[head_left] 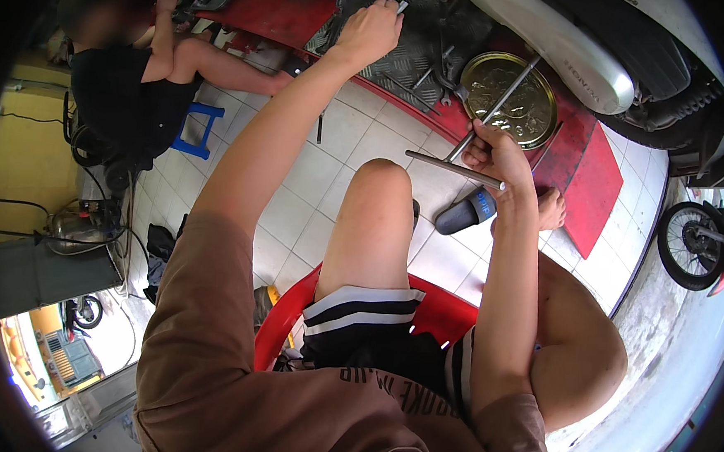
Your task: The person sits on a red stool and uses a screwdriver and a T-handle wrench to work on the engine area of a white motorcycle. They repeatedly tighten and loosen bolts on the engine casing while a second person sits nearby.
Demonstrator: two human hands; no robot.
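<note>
Within rt hand [492, 154]: T-wrench [473, 147]

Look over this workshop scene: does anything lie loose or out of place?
Yes. A dark sandal lies alone on the tiled floor, off any foot, beside the right hand gripping a T-handle wrench. Loose tools are scattered on the red ramp.

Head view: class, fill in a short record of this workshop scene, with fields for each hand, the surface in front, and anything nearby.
left hand: left hand reaches forward, closed on a small metal piece, over the ribbed black mat
right hand: right hand grips a metal T-handle wrench
tray: round brass-coloured tin on the red ramp, wrench shaft over it
seat: red plastic chair
nearby: white scooter; another person sitting on a blue stool
</note>
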